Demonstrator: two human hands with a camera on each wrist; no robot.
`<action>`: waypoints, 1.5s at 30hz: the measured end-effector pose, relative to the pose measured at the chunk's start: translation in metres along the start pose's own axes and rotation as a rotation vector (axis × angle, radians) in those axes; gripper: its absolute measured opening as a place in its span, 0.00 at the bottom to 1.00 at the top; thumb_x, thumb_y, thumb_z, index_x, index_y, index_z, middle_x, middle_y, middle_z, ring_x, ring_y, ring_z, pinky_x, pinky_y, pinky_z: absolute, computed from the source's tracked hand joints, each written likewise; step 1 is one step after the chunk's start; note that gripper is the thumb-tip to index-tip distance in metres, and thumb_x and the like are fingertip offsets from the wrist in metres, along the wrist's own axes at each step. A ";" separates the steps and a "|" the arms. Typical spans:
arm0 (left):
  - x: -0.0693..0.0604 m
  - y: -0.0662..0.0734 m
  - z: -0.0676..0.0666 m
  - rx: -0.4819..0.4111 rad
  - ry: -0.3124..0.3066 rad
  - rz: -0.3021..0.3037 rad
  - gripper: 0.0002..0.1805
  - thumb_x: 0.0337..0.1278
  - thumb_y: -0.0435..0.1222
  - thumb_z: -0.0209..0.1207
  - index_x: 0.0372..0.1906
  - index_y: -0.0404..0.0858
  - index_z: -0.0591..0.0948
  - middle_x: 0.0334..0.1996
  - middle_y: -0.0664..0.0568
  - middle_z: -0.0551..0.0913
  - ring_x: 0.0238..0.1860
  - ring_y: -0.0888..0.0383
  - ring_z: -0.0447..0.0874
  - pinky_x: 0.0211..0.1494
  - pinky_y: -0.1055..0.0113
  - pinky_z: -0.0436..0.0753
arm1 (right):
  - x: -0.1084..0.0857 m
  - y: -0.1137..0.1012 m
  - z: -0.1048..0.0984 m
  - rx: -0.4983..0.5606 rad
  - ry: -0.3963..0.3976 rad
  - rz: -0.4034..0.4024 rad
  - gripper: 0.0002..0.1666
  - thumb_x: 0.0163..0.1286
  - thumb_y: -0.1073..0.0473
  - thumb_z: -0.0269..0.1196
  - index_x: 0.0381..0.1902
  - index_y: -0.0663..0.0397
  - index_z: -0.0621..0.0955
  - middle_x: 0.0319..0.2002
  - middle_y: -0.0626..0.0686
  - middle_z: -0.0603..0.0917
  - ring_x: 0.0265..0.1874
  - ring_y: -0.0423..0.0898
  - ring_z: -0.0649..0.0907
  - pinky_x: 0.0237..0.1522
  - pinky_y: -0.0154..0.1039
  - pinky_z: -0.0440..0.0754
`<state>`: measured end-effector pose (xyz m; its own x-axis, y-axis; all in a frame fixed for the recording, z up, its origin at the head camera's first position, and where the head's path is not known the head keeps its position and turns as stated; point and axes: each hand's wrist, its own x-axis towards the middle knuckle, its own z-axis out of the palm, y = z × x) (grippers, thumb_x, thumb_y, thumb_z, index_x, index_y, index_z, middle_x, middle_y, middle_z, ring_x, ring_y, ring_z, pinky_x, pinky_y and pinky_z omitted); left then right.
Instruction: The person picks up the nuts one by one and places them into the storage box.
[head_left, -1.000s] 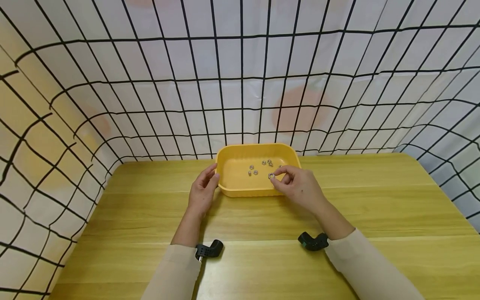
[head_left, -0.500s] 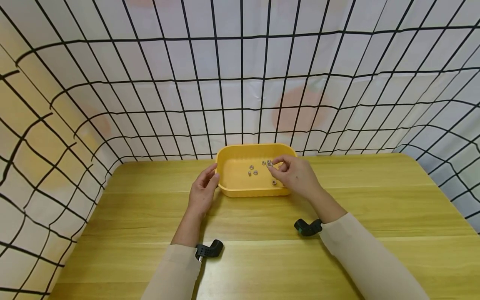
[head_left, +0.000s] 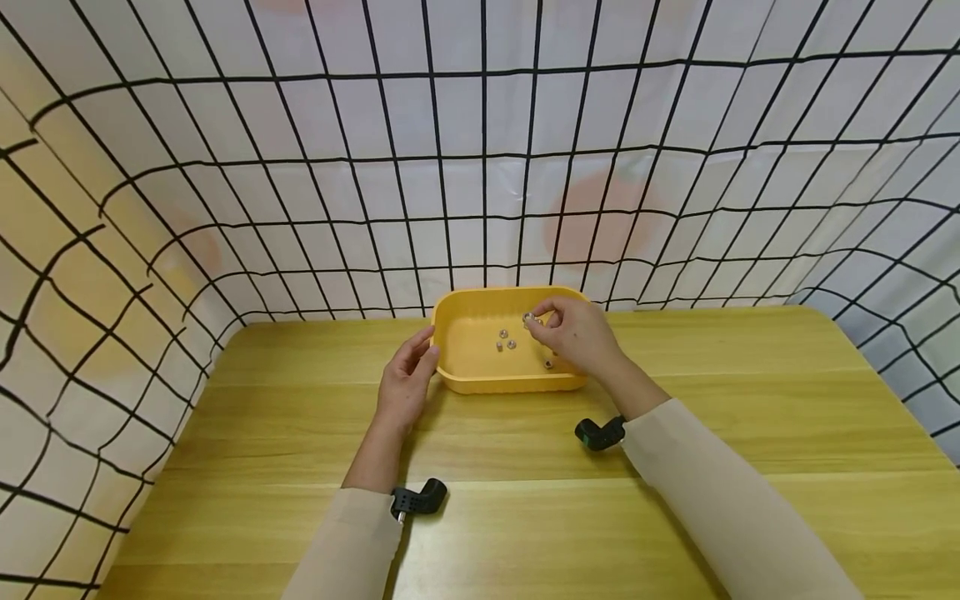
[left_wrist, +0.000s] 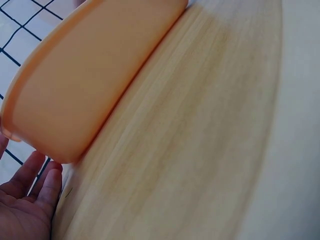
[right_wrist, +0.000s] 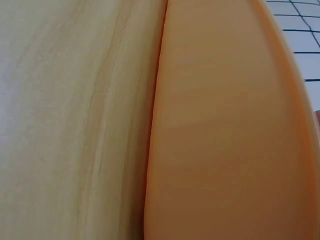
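In the head view a yellow tray [head_left: 472, 367] stands at the back of the table with several small metal nuts [head_left: 512, 344] on its floor. My right hand [head_left: 579, 335] reaches over its right part and pinches a nut [head_left: 527, 317] between thumb and index finger, close to other nuts that it partly covers. My left hand [head_left: 405, 379] rests its fingertips and thumb against the tray's left end. From the left wrist, loosely bent fingers [left_wrist: 47, 187] show at the lower corner of the tray [left_wrist: 95, 75]. The right wrist view shows mostly the tray's outer wall [right_wrist: 225, 125].
A black wire grid [head_left: 483, 167] with a pale sheet behind it rises behind the tray and along both sides. The wooden table [head_left: 510, 517] extends in front of the tray and to its left and right. Each wrist wears a black camera mount [head_left: 420, 497].
My right hand has moved back and to the left inside the tray, a nut still pinched in its fingers. A nut near the tray's front wall has come into view. My left hand stays still.
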<state>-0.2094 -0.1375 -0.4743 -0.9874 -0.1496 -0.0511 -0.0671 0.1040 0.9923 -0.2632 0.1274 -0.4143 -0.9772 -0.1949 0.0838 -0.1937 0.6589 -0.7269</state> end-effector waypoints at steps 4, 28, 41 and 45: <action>0.000 0.000 0.000 0.003 -0.002 -0.002 0.22 0.75 0.44 0.56 0.70 0.52 0.77 0.67 0.43 0.77 0.67 0.48 0.77 0.71 0.51 0.77 | 0.007 0.002 0.003 -0.026 -0.002 0.002 0.12 0.70 0.47 0.66 0.42 0.48 0.85 0.24 0.49 0.81 0.16 0.44 0.75 0.20 0.35 0.70; -0.002 0.001 0.003 -0.010 0.001 0.003 0.21 0.75 0.43 0.56 0.69 0.52 0.77 0.66 0.43 0.78 0.66 0.48 0.78 0.70 0.51 0.78 | 0.009 0.002 0.004 0.055 0.077 0.059 0.15 0.73 0.49 0.63 0.49 0.51 0.85 0.27 0.53 0.84 0.19 0.45 0.79 0.17 0.33 0.70; -0.004 0.002 0.003 0.010 -0.011 -0.022 0.21 0.75 0.46 0.56 0.69 0.56 0.77 0.67 0.46 0.77 0.68 0.49 0.75 0.72 0.52 0.76 | -0.002 0.000 -0.003 0.234 0.358 0.002 0.18 0.76 0.47 0.59 0.41 0.54 0.87 0.20 0.47 0.83 0.15 0.41 0.73 0.15 0.29 0.65; -0.002 0.003 0.002 0.013 -0.015 -0.023 0.22 0.75 0.46 0.56 0.69 0.56 0.76 0.67 0.47 0.77 0.69 0.50 0.74 0.72 0.51 0.75 | -0.010 -0.002 -0.008 0.261 0.358 -0.014 0.17 0.76 0.46 0.58 0.42 0.51 0.87 0.19 0.41 0.81 0.15 0.41 0.76 0.14 0.30 0.67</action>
<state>-0.2079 -0.1353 -0.4715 -0.9876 -0.1371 -0.0759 -0.0918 0.1131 0.9893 -0.2535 0.1334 -0.4085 -0.9519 0.0922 0.2922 -0.2234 0.4435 -0.8680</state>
